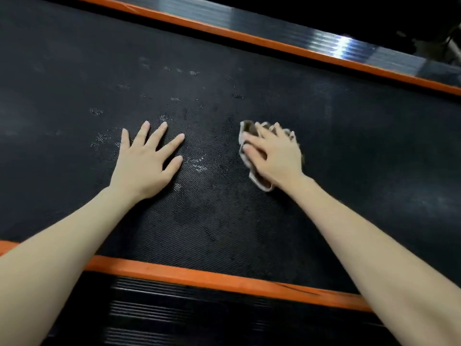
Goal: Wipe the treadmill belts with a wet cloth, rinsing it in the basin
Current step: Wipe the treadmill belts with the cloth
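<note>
Open belt (249,71) stretches around my left hand (147,161) and the cloth (260,183) under my right hand (277,156); orange strips (224,278) edge it near and far.

Both arms are bare and reach out in front. The left arm (62,245) and the right arm (374,245) come closer together near the hands. The left hand (147,166) lies flat, palm down. Its fingers (159,133) are straight and spread wide, and it holds nothing. The right hand (274,156) is beside the left hand but well apart from it. Its palm faces down too. Its fingers bend over a bunched cloth (262,183) under it. The right hand looks a bit blurry.
</note>
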